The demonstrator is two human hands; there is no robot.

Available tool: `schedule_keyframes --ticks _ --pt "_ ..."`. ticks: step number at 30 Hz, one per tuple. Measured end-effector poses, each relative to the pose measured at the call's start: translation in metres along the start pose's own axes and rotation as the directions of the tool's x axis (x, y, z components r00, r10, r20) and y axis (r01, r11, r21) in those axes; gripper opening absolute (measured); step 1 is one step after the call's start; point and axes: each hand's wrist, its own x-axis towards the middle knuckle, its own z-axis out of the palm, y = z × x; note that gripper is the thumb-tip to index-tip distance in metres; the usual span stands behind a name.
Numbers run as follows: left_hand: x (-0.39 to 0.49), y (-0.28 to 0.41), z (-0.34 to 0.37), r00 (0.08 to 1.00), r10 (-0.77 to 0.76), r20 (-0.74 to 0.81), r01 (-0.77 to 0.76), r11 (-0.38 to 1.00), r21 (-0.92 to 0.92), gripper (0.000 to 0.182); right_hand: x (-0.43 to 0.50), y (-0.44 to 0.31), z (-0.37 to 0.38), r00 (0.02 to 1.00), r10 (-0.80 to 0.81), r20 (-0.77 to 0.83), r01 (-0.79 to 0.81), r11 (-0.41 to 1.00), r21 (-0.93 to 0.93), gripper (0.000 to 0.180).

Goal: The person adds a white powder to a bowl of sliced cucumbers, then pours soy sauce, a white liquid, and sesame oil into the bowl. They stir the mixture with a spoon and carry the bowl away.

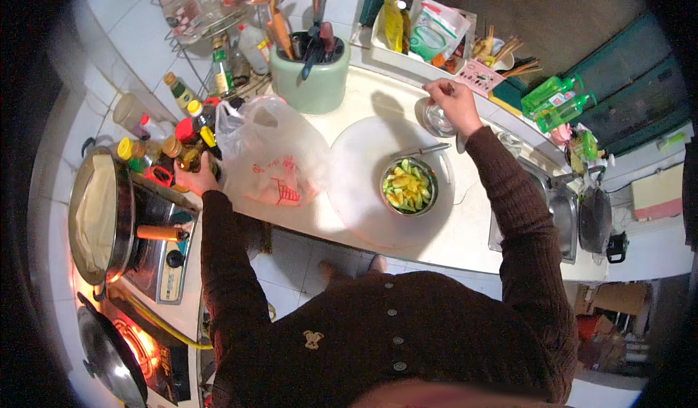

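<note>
At the left, my left hand (197, 178) is closed around a glass bottle (191, 157) with dark golden contents, among a cluster of condiment bottles. My right hand (461, 108) is above a clear glass container (438, 120) at the back of the counter. Its fingers pinch a small dark brown object (448, 88), too small to identify. Between my hands, a metal bowl (434, 194) of cut green vegetable pieces (406, 185) with a yellowish-brown topping stands on a round white board (354, 212). A metal-handled utensil (433, 149) lies at the bowl's far rim.
A white plastic bag (272, 157) bulges beside my left hand. Behind it stands a green utensil holder (311, 84). A pan (125, 222) sits on a stove at left, near a glowing burner (139, 342) and a dark wok lid (109, 348). A sink (563, 217) lies right.
</note>
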Motion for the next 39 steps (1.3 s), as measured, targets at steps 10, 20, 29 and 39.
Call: schedule_keyframes --ticks 10,20,29,39 --pt "-0.007 -0.009 -0.012 0.993 -0.046 0.104 0.037 0.995 0.089 0.095 0.129 0.033 0.008 0.967 -0.164 -0.197 0.072 0.91 -0.409 0.032" --pt "-0.12 0.057 -0.115 0.959 -0.198 0.203 0.223 0.968 -0.112 0.051 0.203 0.05 0.014 0.92 -0.013 -0.392 -0.135 0.929 -0.346 0.034" --pt "-0.214 0.089 -0.157 0.929 -0.143 0.34 0.199 0.97 -0.137 0.036 0.185 0.049 0.027 0.944 -0.194 -0.268 0.1 0.94 -0.327 0.018" --pt "-0.235 0.12 -0.164 0.829 -0.315 0.462 0.409 0.905 -0.115 0.028 0.203 0.107 -0.038 0.861 -0.209 -0.464 -0.051 0.872 -0.486 0.037"
